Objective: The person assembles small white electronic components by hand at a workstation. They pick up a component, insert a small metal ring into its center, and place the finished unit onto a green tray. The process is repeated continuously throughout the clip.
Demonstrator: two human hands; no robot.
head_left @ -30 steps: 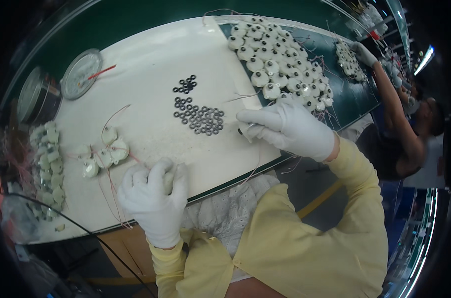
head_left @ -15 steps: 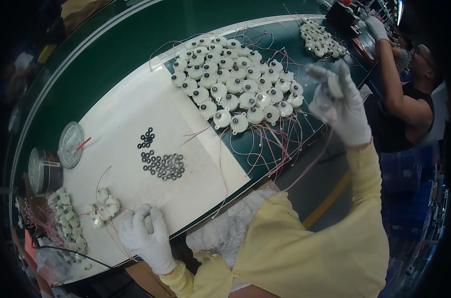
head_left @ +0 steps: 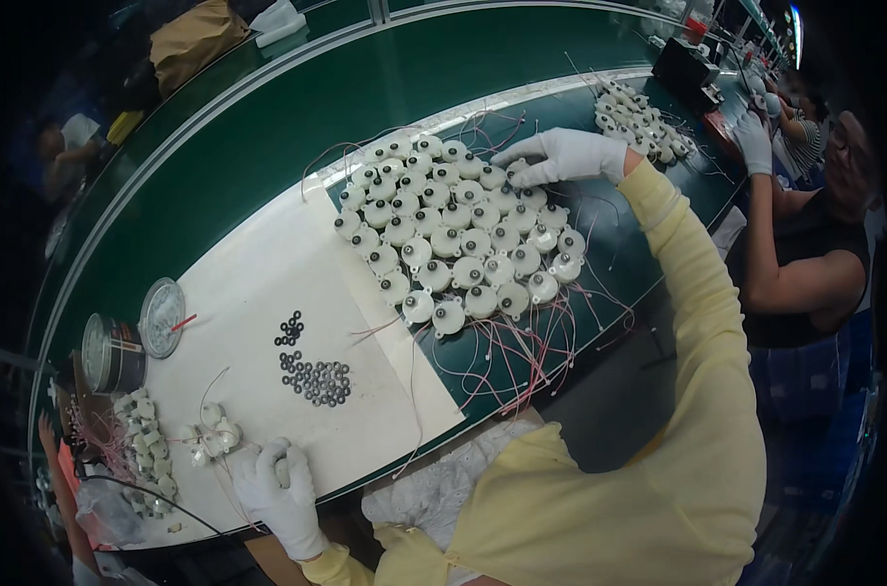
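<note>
My right hand, in a white glove, reaches to the far right edge of a cluster of small round white motors. Its thumb and fingers are around one motor there, partly hidden by the fingers. The motors stand packed together, many with a dark ring on top, their pink and white wires trailing to the near side. Near the table's front edge, my gloved left hand is closed round another pale motor. Loose black rings lie on the white sheet ahead of it.
A few motors lie left of my left hand, beside a longer pile. A tin and a clear round lid with a red stick stand at left. Another motor cluster lies far right, near a co-worker.
My right hand has moved from raised at the right, holding a motor, left and down to the cluster's far edge. The view has shifted somewhat. My left hand keeps its hold.
</note>
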